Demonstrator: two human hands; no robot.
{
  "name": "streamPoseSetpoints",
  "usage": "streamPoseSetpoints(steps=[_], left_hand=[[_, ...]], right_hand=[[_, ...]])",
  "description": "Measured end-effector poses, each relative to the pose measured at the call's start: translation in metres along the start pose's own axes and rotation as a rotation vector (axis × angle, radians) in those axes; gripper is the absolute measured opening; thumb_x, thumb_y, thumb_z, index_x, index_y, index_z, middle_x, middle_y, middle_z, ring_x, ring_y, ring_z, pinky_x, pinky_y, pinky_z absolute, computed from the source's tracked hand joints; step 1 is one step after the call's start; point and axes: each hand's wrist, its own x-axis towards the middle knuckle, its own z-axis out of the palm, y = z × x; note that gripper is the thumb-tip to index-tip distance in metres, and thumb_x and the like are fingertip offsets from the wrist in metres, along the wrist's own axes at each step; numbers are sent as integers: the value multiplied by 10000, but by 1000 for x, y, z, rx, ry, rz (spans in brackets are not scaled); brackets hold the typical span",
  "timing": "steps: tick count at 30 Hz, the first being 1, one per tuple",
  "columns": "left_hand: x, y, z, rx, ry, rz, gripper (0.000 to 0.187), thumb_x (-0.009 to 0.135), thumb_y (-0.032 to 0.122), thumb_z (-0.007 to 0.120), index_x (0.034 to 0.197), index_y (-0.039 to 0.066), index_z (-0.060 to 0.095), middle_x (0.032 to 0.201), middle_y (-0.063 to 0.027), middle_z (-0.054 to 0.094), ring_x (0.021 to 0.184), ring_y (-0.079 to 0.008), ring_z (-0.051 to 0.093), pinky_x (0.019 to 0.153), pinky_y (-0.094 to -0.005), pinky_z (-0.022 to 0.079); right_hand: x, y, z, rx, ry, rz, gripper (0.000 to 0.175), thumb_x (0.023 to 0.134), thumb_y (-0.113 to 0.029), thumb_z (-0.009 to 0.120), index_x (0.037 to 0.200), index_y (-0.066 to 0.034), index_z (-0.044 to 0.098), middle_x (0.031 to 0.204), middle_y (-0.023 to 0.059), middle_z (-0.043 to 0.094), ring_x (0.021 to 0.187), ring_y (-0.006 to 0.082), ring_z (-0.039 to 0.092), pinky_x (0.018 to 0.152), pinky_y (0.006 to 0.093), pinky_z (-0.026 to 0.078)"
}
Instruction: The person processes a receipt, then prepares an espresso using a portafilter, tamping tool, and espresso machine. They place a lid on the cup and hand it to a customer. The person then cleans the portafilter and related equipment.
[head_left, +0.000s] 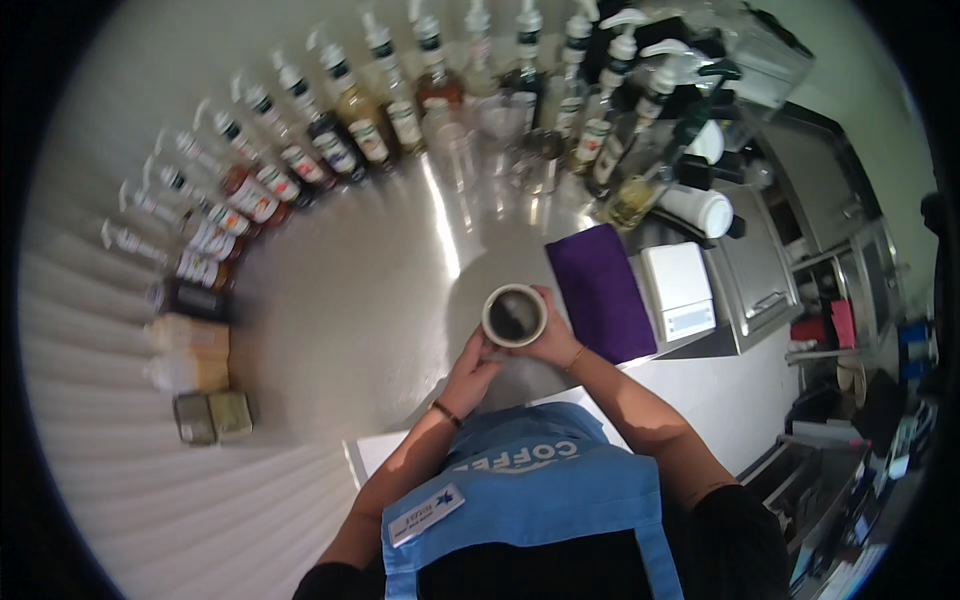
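A white cup (514, 343) of dark coffee (513, 318) is held upright near the front of the steel counter (352, 300). My right hand (553, 330) wraps the cup's right side, its fingers partly hidden behind the wall. From the lower left, my left hand (472, 367) has its fingers against the cup. Just right of the cup lies a folded purple cloth (602, 294). Next to the cloth sits a white digital scale (678, 289).
Syrup bottles with pump tops (360, 124) curve along the counter's back and left. Clear cups (454, 146) and a glass or metal pitcher (541, 161) stand before them. Small square containers (214, 416) are at left. A white lidded canister (701, 210) lies near the scale, before steel cabinets (757, 277).
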Motion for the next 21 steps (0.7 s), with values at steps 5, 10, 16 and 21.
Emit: streamPoseSetpoints(steps=[5,10,16,21], left_hand=[[15,12,-9,-17,-59,-131,769,861,-51,501,1548,59,172,1457,-115,435,1306,-217,467,1030,-308,407],[11,13,-14,-151,-58,26,773,845,-75,493,1544,46,186,1570,-102,279,1306,-241,474,1006,-330,448],[-13,32,-42,-322,73,127,737,878,-2,494,1550,93,206,1607,-104,207,1320,-249,452,1002,-378,452],[-45,52,-42,-238,346,154,720,889,-22,461,1551,104,208,1597,-130,220,1289,-242,470,1011,-361,443]], right_hand=[[9,-2,-13,31,-85,-19,1070,595,-215,928,1400,-29,247,1404,172,443,1313,317,469,1089,381,391],[5,-31,-50,-111,-9,76,870,678,-59,797,1416,-32,337,1313,176,475,1259,316,483,1065,393,411],[51,-91,-239,-750,853,-165,197,814,-20,643,1009,-20,615,1005,149,619,860,253,607,779,337,499],[157,-83,-359,-1330,459,190,749,718,-564,749,1103,65,613,1106,262,636,1065,391,608,937,432,485]])
